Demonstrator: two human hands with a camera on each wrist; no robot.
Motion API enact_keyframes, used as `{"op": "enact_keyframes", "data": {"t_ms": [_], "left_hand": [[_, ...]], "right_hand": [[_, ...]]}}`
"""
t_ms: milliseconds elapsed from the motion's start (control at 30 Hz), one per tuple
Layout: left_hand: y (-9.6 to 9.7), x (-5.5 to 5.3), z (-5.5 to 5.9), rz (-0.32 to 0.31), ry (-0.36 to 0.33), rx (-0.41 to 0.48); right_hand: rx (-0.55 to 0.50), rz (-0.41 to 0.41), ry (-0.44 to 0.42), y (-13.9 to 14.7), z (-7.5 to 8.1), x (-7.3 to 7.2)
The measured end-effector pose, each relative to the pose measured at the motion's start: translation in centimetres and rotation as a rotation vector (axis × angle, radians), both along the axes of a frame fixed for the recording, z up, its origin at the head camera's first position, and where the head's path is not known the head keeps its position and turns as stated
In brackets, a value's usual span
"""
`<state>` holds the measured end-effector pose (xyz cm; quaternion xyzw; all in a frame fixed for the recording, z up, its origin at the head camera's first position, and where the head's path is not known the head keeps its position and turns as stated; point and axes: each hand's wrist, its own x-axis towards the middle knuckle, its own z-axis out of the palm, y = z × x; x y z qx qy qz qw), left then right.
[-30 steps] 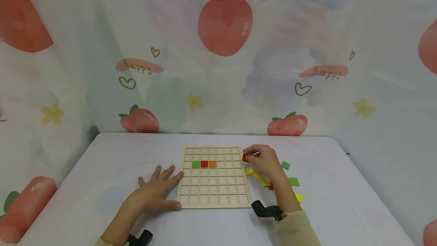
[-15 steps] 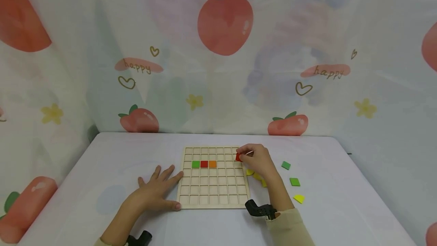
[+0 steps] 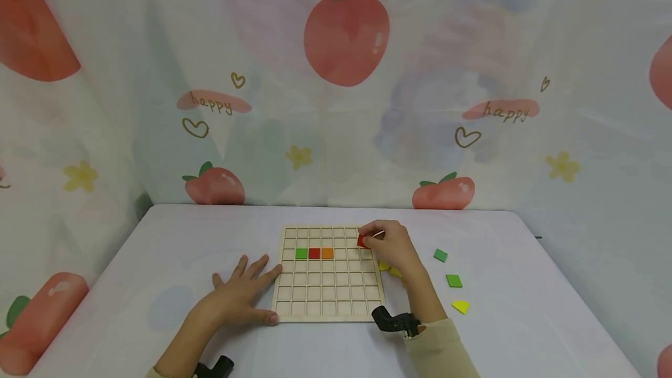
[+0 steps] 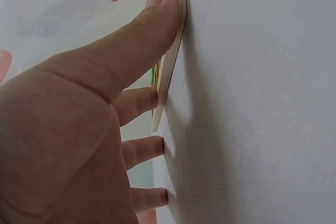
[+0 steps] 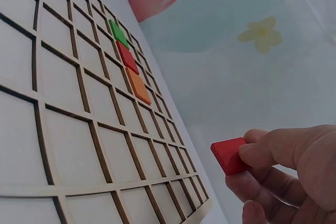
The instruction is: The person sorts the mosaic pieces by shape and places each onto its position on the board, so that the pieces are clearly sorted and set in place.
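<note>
My right hand (image 3: pixel 389 245) pinches a red square tile (image 5: pixel 229 155) between thumb and fingertips, over the far right part of a wooden grid board (image 3: pixel 329 293). In the right wrist view the tile hangs above the board's cells. A green tile (image 3: pixel 301 254), a red tile (image 3: pixel 314 254) and an orange tile (image 3: pixel 327 253) lie side by side in one row of the grid. My left hand (image 3: pixel 238 296) is spread flat at the board's left side, its thumb (image 4: pixel 149 35) and index finger touching the edge.
Right of the board lie two loose green tiles (image 3: pixel 454 280) and a yellow piece (image 3: pixel 460 307). More yellow pieces (image 3: pixel 385 266) show partly under my right hand. A printed cloth backdrop (image 3: pixel 336 133) stands behind the white table (image 3: pixel 184 232).
My right hand has carried the red tile leftward, from beside the board's right edge to over its right-hand cells. The left hand stays in place.
</note>
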<state>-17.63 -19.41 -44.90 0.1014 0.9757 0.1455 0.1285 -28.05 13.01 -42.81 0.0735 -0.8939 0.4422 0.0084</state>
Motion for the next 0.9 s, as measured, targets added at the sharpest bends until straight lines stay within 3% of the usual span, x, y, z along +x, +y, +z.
{"op": "enact_keyframes", "data": {"t_ms": [900], "left_hand": [[-0.1,0.1,0.0,-0.010,0.002,-0.002]], "right_hand": [[-0.045,0.037,-0.017,-1.3,0.1,0.5]]}}
